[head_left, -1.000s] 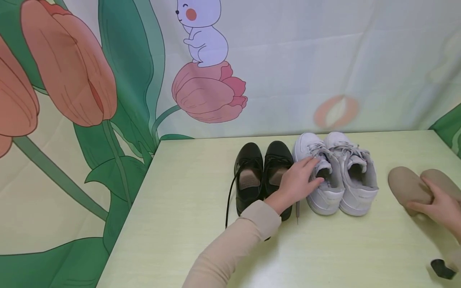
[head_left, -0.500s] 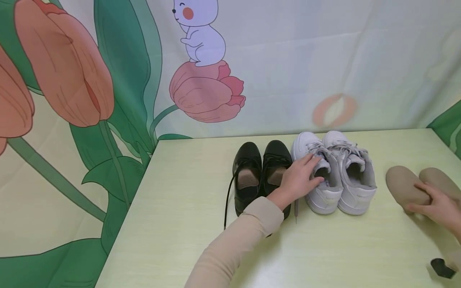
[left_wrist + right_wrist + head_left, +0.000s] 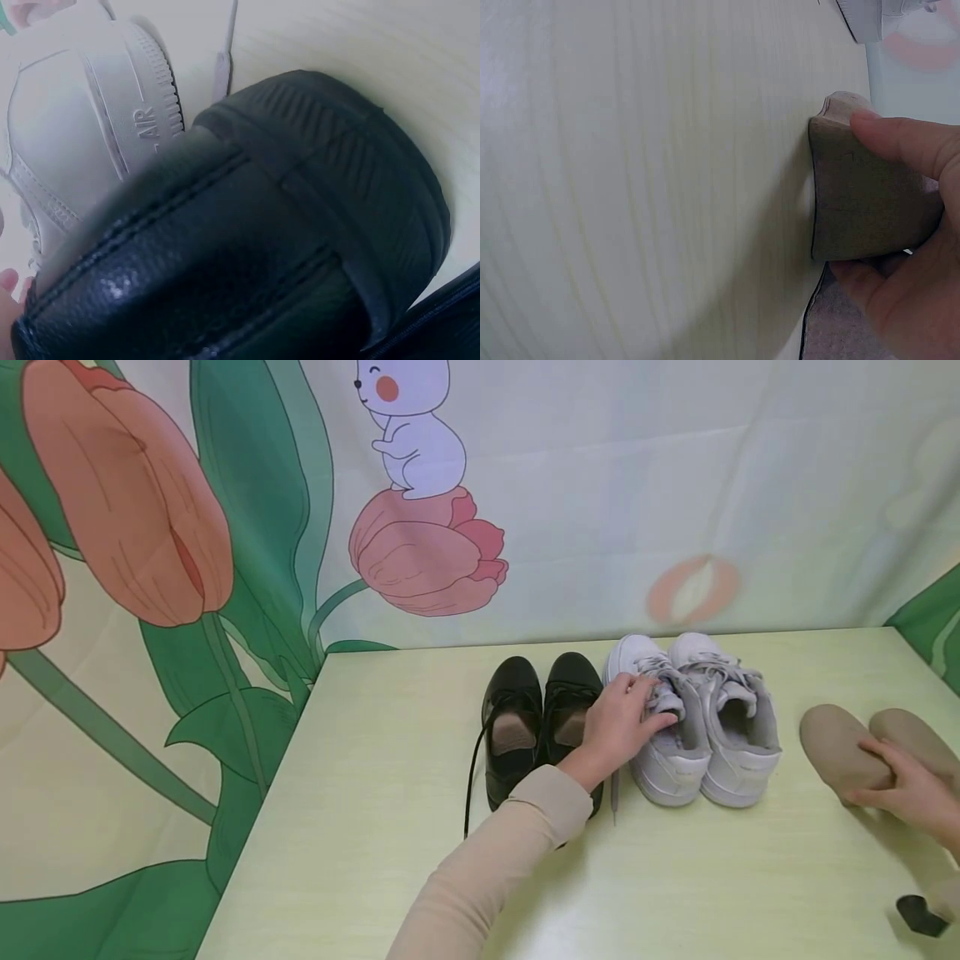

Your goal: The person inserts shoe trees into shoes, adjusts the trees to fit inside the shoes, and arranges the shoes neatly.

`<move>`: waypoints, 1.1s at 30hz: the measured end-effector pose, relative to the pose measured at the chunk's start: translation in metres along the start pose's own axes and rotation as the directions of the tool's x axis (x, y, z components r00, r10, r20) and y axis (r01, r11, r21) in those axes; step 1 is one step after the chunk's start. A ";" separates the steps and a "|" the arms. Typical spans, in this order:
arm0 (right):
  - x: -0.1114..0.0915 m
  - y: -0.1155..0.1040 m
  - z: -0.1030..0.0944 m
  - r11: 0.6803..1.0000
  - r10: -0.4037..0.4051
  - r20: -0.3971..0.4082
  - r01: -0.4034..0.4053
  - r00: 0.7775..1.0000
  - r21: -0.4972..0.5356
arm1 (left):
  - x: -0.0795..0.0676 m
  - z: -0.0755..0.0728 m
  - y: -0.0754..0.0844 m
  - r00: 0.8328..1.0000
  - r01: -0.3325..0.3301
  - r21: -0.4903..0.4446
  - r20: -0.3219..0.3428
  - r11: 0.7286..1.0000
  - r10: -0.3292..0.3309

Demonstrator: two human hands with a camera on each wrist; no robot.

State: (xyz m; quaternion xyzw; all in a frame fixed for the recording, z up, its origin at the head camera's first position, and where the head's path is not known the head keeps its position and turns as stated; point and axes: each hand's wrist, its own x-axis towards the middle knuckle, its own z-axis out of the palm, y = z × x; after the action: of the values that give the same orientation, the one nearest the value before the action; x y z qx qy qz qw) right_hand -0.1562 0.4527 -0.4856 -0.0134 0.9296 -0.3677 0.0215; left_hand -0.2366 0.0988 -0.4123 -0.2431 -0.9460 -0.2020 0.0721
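Note:
In the head view a pair of white sneakers [image 3: 671,764] stands with toes to the back. My left hand [image 3: 618,722] reaches over the black shoes and grips the left sneaker at its collar, thumb over the opening and bent fingers near the laces. The left wrist view shows a black shoe's heel [image 3: 300,195] close up, with fingertips [image 3: 9,300] at the edge beside the sneaker. At the right, my right hand [image 3: 918,789] holds the left one of two beige shoes [image 3: 840,743]. Thumb and fingers clasp its heel [image 3: 870,195] in the right wrist view.
Two black lace-up shoes [image 3: 512,710] stand left of the sneakers, one lace trailing toward the front. A grey lace end [image 3: 615,797] hangs on the pale table [image 3: 360,827]. A printed cloth [image 3: 585,527] rises behind. A small black object [image 3: 921,916] is by the right sleeve.
My left hand's fingers have bent more and drawn in at the white sneaker. The right hand keeps its hold on the beige shoe. The head view has shifted slightly.

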 end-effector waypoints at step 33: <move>-0.003 -0.002 0.002 1.000 0.004 -0.028 -0.004 1.000 -0.004 | 0.008 0.009 -0.009 0.998 0.042 0.041 -0.044 0.998 -0.040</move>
State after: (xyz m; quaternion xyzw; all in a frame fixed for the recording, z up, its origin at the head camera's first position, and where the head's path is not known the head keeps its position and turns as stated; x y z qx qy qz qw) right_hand -0.1536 0.4499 -0.4853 -0.0066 0.9305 -0.3661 0.0094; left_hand -0.2481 0.0983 -0.4219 -0.2177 -0.9530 -0.1888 0.0932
